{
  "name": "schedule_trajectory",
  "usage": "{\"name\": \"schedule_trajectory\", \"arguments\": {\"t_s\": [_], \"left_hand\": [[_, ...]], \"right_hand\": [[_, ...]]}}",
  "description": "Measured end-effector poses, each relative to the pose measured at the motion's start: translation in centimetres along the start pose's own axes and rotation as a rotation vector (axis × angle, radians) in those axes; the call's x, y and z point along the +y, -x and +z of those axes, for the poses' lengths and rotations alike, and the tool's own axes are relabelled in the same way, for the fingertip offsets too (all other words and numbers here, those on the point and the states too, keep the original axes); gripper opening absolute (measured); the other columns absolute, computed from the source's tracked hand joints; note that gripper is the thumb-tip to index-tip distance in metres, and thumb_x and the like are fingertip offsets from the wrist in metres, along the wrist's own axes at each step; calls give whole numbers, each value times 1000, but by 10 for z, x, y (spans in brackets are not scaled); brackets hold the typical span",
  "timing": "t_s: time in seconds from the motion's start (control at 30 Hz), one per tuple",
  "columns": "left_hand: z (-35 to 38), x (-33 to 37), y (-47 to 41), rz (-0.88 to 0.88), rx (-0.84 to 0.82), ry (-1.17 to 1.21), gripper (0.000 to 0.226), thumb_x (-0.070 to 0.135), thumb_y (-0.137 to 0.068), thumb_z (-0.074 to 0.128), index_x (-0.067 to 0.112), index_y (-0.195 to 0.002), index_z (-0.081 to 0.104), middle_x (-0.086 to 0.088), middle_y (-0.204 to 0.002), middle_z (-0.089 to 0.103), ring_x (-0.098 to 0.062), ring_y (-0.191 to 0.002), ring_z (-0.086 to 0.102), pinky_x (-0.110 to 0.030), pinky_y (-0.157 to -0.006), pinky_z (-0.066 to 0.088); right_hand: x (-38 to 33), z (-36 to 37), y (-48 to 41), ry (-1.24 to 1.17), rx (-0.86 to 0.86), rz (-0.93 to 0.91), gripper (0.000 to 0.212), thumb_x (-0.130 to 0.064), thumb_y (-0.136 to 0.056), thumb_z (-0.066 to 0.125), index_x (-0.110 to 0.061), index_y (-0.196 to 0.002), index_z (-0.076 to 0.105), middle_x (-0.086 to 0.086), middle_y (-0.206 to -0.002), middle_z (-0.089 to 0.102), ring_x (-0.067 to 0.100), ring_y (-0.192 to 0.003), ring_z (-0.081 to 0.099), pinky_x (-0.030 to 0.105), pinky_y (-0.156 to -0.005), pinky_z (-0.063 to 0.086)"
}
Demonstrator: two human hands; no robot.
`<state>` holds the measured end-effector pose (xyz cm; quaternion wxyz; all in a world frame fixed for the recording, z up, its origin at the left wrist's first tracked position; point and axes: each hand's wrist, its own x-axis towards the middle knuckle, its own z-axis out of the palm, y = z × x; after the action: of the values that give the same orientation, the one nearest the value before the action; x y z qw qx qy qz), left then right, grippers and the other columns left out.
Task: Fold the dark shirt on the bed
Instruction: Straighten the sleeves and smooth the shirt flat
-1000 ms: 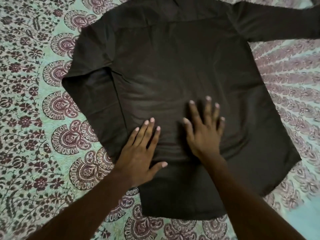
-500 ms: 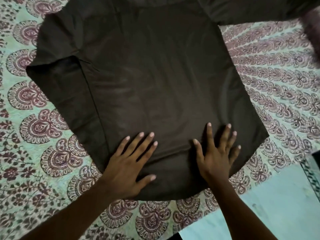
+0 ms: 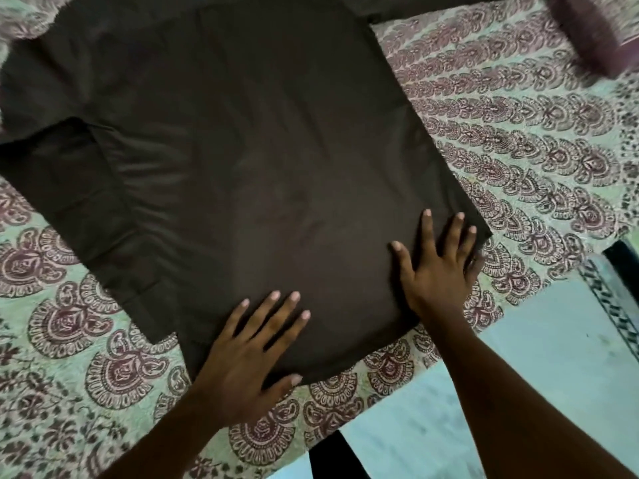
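The dark shirt (image 3: 242, 150) lies flat and spread out on the patterned bedsheet (image 3: 518, 150), its hem toward me. One sleeve is folded down along the left side of the body; the other runs off toward the top right. My left hand (image 3: 249, 357) rests flat with fingers apart on the hem near the middle. My right hand (image 3: 439, 267) presses flat, fingers spread, on the shirt's lower right corner. Neither hand grips any cloth.
The bed's near edge runs diagonally at the lower right, with pale floor (image 3: 536, 375) beyond it. A patterned mat edge (image 3: 612, 299) lies on the floor at the right. A blurred purple cushion (image 3: 594, 32) sits at the top right.
Both hands have slid toward me and to the right along the shirt, from its middle to the hem. The view has shifted right, showing the bed's edge and floor.
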<state>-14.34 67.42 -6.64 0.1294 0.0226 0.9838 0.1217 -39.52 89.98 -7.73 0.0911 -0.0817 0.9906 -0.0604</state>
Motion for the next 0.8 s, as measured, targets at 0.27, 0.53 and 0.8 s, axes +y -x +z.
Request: {"name": "schedule_trajectory", "arguments": {"t_s": [0.27,0.53,0.8], "left_hand": [[-4,-7,-66,-116,26,-98,84,70,-97,42,34,-167,12,-2,-177,0,-29,-163,7,-60,-125,20],[5,1,-9,7,45,-27,81,64,-96,50,33,-166,22,0,-176,9,-28,-162,13,-59,-123,26],[19,6,7,-409,158,55,68,55,-101,37,32,-165,27,-1,-176,11,-32,-162,11,-57,-125,21]], "right_hand": [[-54,14,-41,54,-85,-643,67,-75,-99,30,-54,-160,11,-3,-175,-4,26,-162,-3,56,-127,12],[44,-31,-68,26,-148,-74,76,-85,-94,20,-55,-159,-5,6,-174,-10,35,-160,-11,64,-126,1],[30,-11,5,52,-115,-432,70,-73,-99,28,-53,-161,4,-7,-175,-8,24,-162,-4,57,-127,8]]}}
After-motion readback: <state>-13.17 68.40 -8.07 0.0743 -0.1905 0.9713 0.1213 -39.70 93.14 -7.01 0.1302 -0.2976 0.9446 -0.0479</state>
